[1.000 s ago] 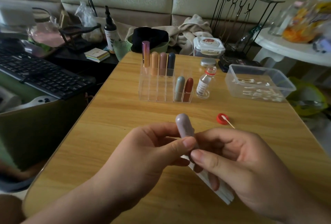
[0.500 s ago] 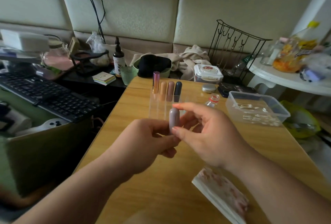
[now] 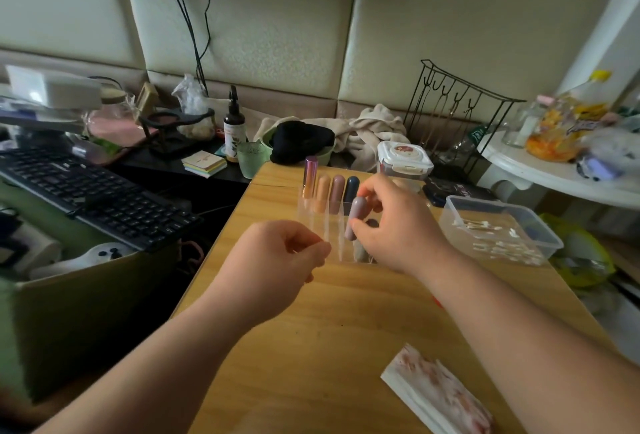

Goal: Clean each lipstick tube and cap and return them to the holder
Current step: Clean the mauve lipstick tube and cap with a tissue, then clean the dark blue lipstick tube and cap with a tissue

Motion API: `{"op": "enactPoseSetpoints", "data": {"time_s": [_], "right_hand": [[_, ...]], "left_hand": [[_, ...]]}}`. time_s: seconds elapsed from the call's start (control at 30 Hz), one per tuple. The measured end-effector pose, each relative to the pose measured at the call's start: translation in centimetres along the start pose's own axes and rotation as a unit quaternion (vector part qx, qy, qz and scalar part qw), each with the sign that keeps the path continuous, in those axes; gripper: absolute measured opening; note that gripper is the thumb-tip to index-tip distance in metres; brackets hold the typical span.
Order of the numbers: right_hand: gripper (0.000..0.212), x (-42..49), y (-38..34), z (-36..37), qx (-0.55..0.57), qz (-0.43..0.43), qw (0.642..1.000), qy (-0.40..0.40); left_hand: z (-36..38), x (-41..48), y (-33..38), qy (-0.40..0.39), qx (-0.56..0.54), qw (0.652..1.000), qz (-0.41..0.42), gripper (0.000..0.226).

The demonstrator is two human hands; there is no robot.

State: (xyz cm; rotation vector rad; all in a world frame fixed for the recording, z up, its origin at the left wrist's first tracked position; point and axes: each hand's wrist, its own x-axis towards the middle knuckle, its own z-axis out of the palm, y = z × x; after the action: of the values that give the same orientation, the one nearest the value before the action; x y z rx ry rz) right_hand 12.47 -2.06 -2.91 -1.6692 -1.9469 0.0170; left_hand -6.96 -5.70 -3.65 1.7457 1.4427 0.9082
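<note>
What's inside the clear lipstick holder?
In the holder, four lipsticks stand at the back: shiny pink, orange, dusty pink, dark blue. The right hand, holding a mauve lipstick, covers the front slots.

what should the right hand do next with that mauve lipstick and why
Probably straighten the mauve round-ended lipstick tube and lower it into an empty slot of the clear plastic holder. The right hand pinches it, tilted, right at the holder, where four other capped tubes stand in the back row.

Mauve lipstick tube (image 3: 356, 218), dark navy tube (image 3: 351, 188) centre frame, clear holder (image 3: 320, 222), yellow wood-grain table (image 3: 346, 312), pink-floral white tissue pack (image 3: 440, 395) lower right, black keyboard (image 3: 93, 196) left.
</note>
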Motion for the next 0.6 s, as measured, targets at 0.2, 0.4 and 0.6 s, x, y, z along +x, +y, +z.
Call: {"op": "enactPoseSetpoints", "data": {"time_s": [0.2,0.4,0.6], "right_hand": [[0.006,-0.4,0.3,0.8,-0.049,0.015,0.998,-0.029],[0.018,1.2,1.0,0.7,0.030,0.042,0.999,0.009],[0.043,5.1,1.4,1.2,0.052,0.095,0.994,0.014]], "left_hand": [[0.4,-0.5,-0.1,-0.013,0.043,0.999,0.013,0.014],[0.5,-0.4,0.0,-0.018,0.027,0.999,0.018,0.013],[0.6,-0.3,0.3,-0.021,0.022,0.999,0.023,0.014]]}}
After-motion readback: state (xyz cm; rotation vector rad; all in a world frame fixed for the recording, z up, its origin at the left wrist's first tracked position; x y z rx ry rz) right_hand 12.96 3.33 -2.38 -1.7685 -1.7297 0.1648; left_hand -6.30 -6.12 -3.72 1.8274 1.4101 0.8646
